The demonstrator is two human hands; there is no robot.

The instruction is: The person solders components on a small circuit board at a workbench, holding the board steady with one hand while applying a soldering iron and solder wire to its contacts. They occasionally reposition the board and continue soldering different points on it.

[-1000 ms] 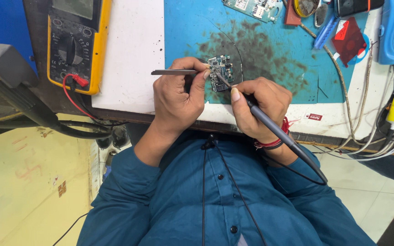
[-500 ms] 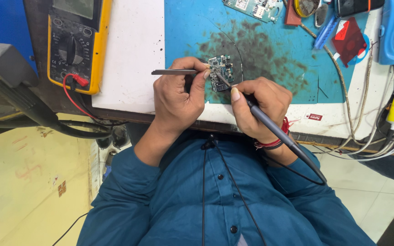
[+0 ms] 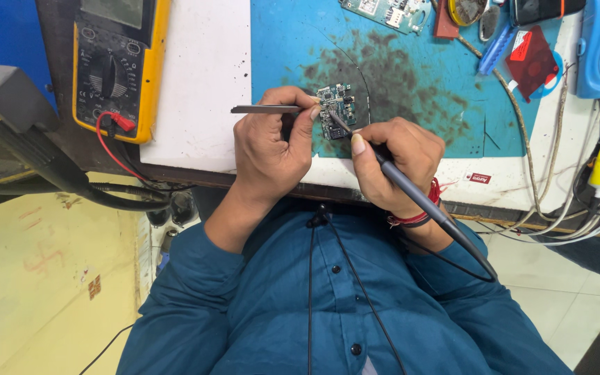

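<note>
Soldering under way: right hand is gripping the iron pen-style, tip touching the circuit board between both hands, left hand pinching tweezers (next likely needing steady tip placement).

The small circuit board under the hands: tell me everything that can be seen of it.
The small circuit board is a little greenish-dark rectangle crowded with tiny components. It lies flat on the blue work mat, at the edge of a dark, sooty stain, close to the mat's near border. The left hand holds metal tweezers whose tips meet its left edge. The right hand holds a dark soldering iron like a pen, its tip on the board's middle. Its underside is hidden.
</note>
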